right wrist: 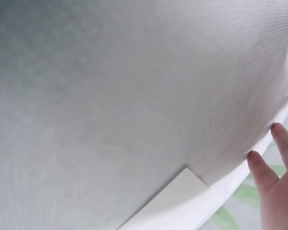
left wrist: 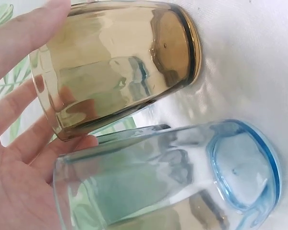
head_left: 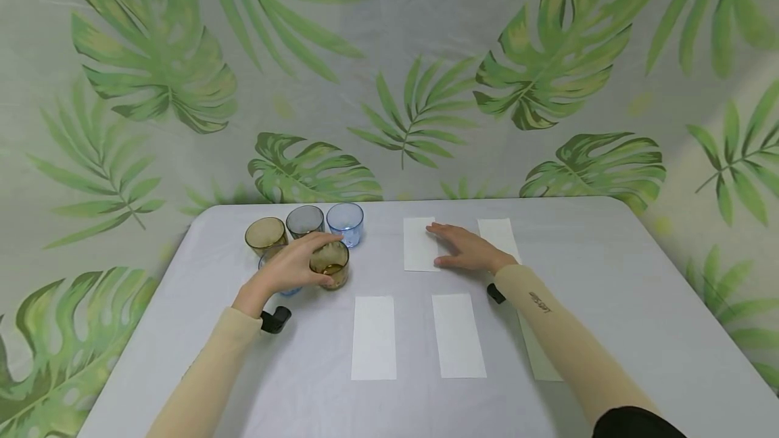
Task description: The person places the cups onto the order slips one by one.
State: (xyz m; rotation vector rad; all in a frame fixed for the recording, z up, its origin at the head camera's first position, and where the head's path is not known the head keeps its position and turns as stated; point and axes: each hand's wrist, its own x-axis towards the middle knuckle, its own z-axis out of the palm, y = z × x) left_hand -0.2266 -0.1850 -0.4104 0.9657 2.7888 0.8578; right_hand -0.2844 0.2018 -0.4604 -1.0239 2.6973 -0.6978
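My left hand (head_left: 295,266) is at an amber glass (head_left: 329,266), its thumb on one side and fingers curled round the other near the rim. The left wrist view shows the base of this amber glass (left wrist: 170,45) close to the white cloth. Beside it is a clear blue glass (left wrist: 149,182), which in the head view lies mostly behind the left hand. My right hand (head_left: 471,247) is spread low over the table, its fingertips at the right edge of a white card (head_left: 418,244). Nothing is held in it. In the right wrist view, two fingertips of the right hand (right wrist: 281,191) appear near the cloth.
Behind the left hand stand a second amber glass (head_left: 265,235), a grey glass (head_left: 305,221) and another blue glass (head_left: 345,224). More white cards, such as a front one (head_left: 374,338) and a middle one (head_left: 459,335), lie on the white tablecloth (head_left: 316,391). A leaf-print sheet (head_left: 389,32) hangs behind.
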